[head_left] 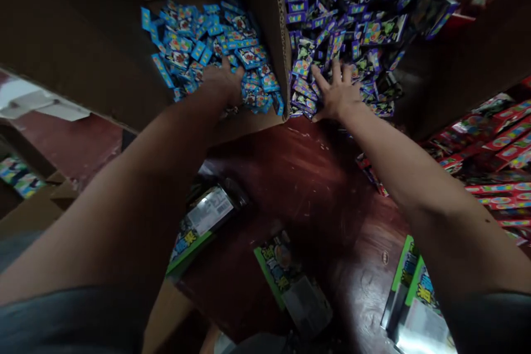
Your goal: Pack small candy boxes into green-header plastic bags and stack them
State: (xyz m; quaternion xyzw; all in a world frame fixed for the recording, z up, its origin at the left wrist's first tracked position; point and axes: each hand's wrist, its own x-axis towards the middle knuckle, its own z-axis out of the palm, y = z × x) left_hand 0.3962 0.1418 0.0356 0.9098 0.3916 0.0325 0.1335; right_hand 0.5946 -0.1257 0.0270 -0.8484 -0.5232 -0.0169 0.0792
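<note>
My left hand (224,82) reaches into a cardboard box of small blue packets (194,27), its fingers down among them; whether it grips any is hidden. To its right, across a cardboard wall (283,38), my right hand (338,91) lies with spread fingers on a heap of purple packets (305,55). No packet shows clearly held in that hand. Both heaps spread toward the front edge of their boxes, beside the dark red table surface (286,171).
Green-edged packages lie on the table below: one at left (203,221), one in the middle (290,282), and others at lower right (423,298). Rows of red packages (506,149) stand at the right. An open cardboard box (37,204) is at the far left.
</note>
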